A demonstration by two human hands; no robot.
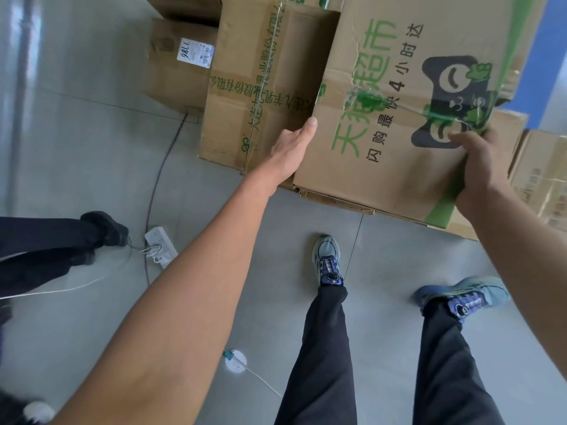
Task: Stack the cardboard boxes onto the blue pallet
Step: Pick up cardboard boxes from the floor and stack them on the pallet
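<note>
I carry a large cardboard box [399, 118] printed with green characters and a dark cat logo, held off the floor in front of me. My left hand [291, 148] presses flat against its left side, thumb straight along the top edge; the fingers are hidden behind the box. At the box's right edge, my right hand [478, 167] grips it with fingers curled onto the printed face. A blue surface [546, 56] shows behind the box at the upper right; I cannot tell whether it is the pallet.
Other cardboard boxes stand on the grey floor: one with green tape [260, 87], one with a white label [181, 69], one at the right [540, 179]. A power strip [159, 243] with cables and another person's legs [61, 240] are at the left.
</note>
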